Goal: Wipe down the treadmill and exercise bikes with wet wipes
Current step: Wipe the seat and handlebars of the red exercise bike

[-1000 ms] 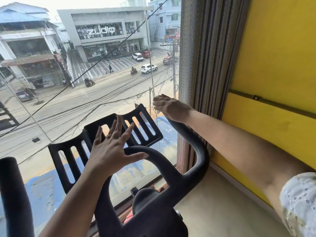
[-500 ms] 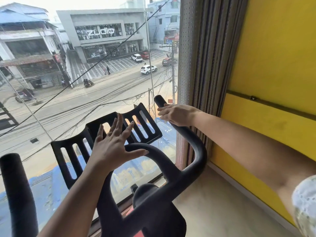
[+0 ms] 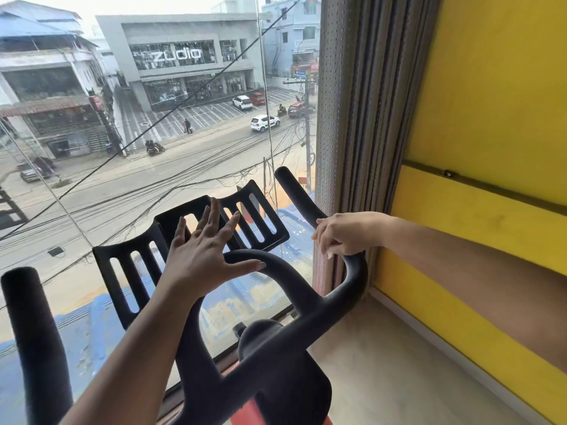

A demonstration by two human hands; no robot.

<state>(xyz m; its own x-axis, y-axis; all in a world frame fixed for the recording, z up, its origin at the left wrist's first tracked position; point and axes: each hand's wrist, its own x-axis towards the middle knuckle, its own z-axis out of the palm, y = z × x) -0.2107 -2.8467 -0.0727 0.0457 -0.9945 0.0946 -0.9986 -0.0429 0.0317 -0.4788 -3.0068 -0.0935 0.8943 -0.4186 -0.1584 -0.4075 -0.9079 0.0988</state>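
Note:
The exercise bike's black handlebar (image 3: pixel 310 311) fills the lower middle of the view. Its right horn (image 3: pixel 293 190) rises toward the window. My right hand (image 3: pixel 343 233) is curled around that horn just above its bend. No wipe shows in this hand; anything under the palm is hidden. My left hand (image 3: pixel 202 253) is open with fingers spread, its palm against the black slotted device holder (image 3: pixel 122 271) and its thumb along the central loop bar (image 3: pixel 285 269). The left horn (image 3: pixel 33 326) stands at the far left, untouched.
A large glass window (image 3: pixel 153 148) is right behind the handlebar, with a street and buildings below. A striped curtain (image 3: pixel 352 118) hangs beside the right horn. A yellow wall (image 3: pixel 491 87) runs along the right, with pale floor (image 3: pixel 383 363) below it.
My right hand has slid down the right horn from near its tip to just above the bend. My left hand has stayed flat on the slotted holder.

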